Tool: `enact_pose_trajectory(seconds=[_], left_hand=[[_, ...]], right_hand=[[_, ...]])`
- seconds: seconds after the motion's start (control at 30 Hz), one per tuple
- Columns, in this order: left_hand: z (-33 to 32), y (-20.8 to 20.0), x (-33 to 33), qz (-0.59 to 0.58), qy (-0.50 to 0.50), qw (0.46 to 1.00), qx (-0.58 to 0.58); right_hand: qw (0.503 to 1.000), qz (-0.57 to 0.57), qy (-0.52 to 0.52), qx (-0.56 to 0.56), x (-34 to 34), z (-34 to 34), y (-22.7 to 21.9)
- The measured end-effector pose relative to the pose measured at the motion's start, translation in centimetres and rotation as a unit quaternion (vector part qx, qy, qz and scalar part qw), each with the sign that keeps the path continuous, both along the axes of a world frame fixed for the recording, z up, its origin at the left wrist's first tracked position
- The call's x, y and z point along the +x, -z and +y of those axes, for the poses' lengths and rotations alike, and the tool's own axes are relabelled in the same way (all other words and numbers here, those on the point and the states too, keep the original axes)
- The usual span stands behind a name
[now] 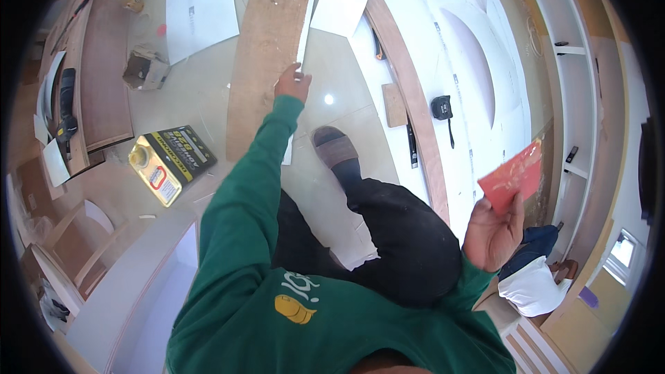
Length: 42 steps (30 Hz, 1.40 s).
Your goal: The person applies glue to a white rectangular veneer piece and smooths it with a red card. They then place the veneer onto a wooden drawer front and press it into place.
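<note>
The right hand (490, 237) pinches a flat red piece (511, 180) between thumb and fingers, at the person's right side. The left hand (293, 84) is at the white right edge of a long brown board (267, 34); its grip there cannot be determined.

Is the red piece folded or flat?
Looks flat: the red piece, held in the right hand, shows one broad face, no visible crease.

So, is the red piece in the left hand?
No, the right hand holds the red piece; the left hand is at the wooden board.
</note>
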<state>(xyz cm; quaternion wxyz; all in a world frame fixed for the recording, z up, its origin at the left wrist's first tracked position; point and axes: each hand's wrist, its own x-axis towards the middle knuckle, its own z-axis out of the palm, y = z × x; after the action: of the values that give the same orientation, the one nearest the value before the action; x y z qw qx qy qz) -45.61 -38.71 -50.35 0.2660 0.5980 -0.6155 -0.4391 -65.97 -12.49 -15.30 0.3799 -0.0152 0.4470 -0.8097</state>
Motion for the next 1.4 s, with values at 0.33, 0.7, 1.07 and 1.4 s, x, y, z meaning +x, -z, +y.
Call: enact_pose_trajectory(seconds=[0.33,0.7,1.07,1.4], left_hand=[[4.5,-0.3,2.4,0.046,0.055,0.994,0.079],[2.2,0.5,5.0,-0.053,-0.004,0.998,0.037],[-19.5,7.3,-13.6,-0.170,-0.077,0.977,-0.107],[-14.3,-0.9,-6.9,0.195,0.111,0.973,0.047]], right_hand=[[0.997,0.021,-0.052,0.049,1.2,-4.6,-0.7],[0.986,0.135,-0.091,-0.023,0.6,-4.7,-0.9],[0.964,0.134,0.145,0.181,-1.2,-0.9,-0.3],[0.978,0.100,0.089,0.162,-0.8,-5.7,0.1]])
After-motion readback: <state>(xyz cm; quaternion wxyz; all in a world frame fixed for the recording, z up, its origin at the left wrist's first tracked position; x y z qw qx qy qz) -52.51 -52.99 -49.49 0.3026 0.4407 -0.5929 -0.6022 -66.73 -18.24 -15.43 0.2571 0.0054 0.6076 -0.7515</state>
